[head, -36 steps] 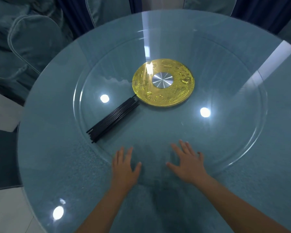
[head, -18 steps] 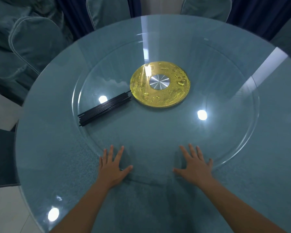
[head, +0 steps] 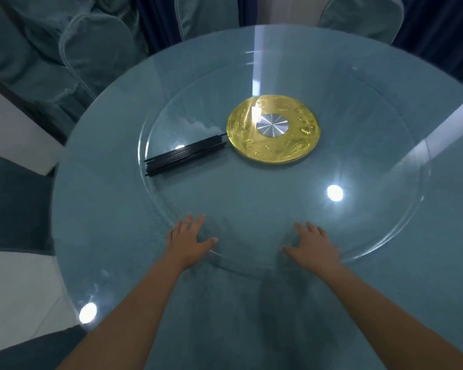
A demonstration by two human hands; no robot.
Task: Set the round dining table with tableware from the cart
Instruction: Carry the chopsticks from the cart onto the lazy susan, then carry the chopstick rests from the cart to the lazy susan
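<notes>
The left hand (head: 190,240) and the right hand (head: 312,245) are laid flat on the near edge of the glass turntable (head: 278,198), fingers spread wide, nothing held. A bundle of black chopsticks (head: 185,154) lies on the left of it, touching the gold disc (head: 273,129). The turntable seems about to be turned. Next, the chopsticks should be brought near and picked up.
</notes>
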